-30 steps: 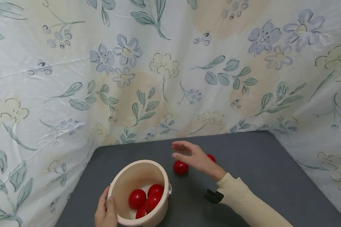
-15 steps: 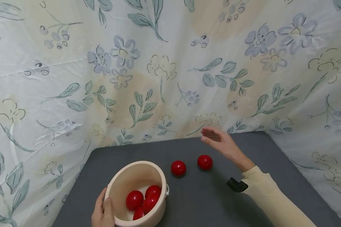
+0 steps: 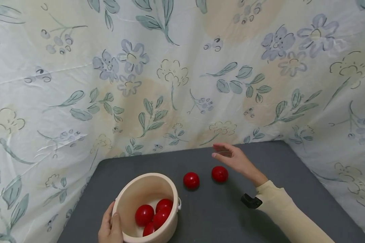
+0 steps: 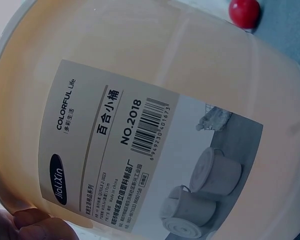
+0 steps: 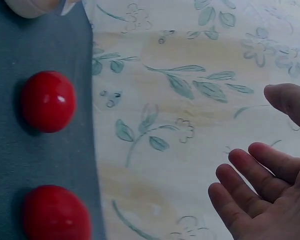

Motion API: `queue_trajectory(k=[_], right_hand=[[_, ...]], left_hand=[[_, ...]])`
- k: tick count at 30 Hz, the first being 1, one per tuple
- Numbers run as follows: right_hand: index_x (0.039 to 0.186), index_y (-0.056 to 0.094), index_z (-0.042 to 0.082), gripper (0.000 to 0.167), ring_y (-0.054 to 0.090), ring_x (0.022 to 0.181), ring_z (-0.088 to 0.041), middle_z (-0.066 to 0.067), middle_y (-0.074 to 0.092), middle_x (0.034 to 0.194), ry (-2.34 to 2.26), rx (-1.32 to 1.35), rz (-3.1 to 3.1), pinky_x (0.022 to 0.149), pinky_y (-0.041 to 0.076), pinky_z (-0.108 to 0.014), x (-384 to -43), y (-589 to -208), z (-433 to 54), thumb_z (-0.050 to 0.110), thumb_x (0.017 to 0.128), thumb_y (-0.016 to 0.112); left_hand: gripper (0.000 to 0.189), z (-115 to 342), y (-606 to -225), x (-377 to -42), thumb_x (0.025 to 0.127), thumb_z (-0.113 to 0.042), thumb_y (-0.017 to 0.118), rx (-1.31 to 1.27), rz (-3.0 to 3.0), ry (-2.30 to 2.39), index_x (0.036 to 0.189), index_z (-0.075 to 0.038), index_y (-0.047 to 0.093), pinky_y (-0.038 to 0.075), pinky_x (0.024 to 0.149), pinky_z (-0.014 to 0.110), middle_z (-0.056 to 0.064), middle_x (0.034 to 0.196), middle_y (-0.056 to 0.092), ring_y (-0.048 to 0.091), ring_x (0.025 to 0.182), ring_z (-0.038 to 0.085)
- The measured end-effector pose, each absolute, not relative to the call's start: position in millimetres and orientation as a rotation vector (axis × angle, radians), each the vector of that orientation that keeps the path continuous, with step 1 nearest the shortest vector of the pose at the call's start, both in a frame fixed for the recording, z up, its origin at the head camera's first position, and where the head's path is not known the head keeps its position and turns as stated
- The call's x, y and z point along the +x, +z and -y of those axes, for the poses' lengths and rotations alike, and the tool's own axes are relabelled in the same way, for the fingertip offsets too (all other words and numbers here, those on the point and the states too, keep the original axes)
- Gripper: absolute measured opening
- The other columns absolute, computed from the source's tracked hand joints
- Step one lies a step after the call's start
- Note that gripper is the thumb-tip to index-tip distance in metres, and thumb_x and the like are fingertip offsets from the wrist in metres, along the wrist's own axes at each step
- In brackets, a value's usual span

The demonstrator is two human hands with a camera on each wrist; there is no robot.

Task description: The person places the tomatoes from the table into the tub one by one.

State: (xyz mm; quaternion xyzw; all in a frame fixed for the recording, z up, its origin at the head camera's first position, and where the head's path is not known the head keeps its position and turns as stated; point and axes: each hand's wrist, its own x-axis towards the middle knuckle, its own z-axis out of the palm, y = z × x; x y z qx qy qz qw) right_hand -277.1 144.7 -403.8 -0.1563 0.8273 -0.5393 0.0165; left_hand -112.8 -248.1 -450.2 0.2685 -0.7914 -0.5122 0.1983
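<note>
Four balls in the bucket, two to go?

So I can count four reds inside, and two more, the near ball and far ball, sit loose on the table to the bucket's right. I'd call that past halfway. Left hand has the rim gripped, bucket tipped a bit. Right hand is loosely spread with nothing in it, near the far ball but not touching it.

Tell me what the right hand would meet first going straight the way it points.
Probably the flowered cloth beyond the table; the nearby red ball seems off that line, though depth is unclear.
</note>
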Motion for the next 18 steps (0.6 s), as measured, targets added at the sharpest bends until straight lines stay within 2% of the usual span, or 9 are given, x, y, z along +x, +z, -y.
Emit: queue_trajectory(k=[2, 4, 12, 18], right_hand=[[0.146, 0.051, 0.014, 0.058, 0.053, 0.135, -0.039, -0.013, 0.055, 0.15, -1.665, -0.493, -2.562, 0.11, 0.046, -0.057, -277.0, -411.0, -143.6, 0.041, 0.097, 0.067], [0.146, 0.051, 0.014, 0.059, 0.052, 0.136, -0.04, -0.013, 0.054, 0.15, -1.649, -0.486, -2.57, 0.11, 0.046, -0.057, -277.6, -419.2, -143.6, 0.042, 0.097, 0.067], [0.146, 0.052, 0.014, 0.061, 0.05, 0.137, -0.042, -0.013, 0.054, 0.15, -1.528, -0.438, -2.654, 0.111, 0.045, -0.057, -282.7, -452.4, -146.5, 0.046, 0.096, 0.067], [0.145, 0.052, 0.011, 0.063, 0.05, 0.137, -0.043, -0.016, 0.054, 0.149, -1.51, -0.41, -2.658, 0.111, 0.044, -0.058, -290.6, -468.0, -148.8, 0.046, 0.095, 0.067]], left_hand=[[0.045, 248.7, -450.7, -112.8, 0.105, -0.019, 0.041, 0.748, 2.214, -1.429, 0.146, -0.003, 0.051, 0.052, 0.056, 0.016, 0.035, 0.12, 0.066, 0.059, 0.064, -0.006], [0.045, 248.8, -451.2, -112.9, 0.105, -0.019, 0.041, 0.744, 2.218, -1.423, 0.146, -0.003, 0.051, 0.052, 0.056, 0.016, 0.035, 0.118, 0.067, 0.059, 0.064, -0.006], [0.045, 247.5, -452.1, -113.3, 0.106, -0.018, 0.04, 0.745, 2.228, -1.409, 0.146, -0.003, 0.05, 0.053, 0.055, 0.018, 0.035, 0.115, 0.068, 0.065, 0.067, 0.006], [0.045, 247.2, -453.2, -112.7, 0.106, -0.018, 0.04, 0.744, 2.23, -1.415, 0.147, -0.003, 0.049, 0.053, 0.055, 0.02, 0.036, 0.117, 0.066, 0.074, 0.078, 0.03]])
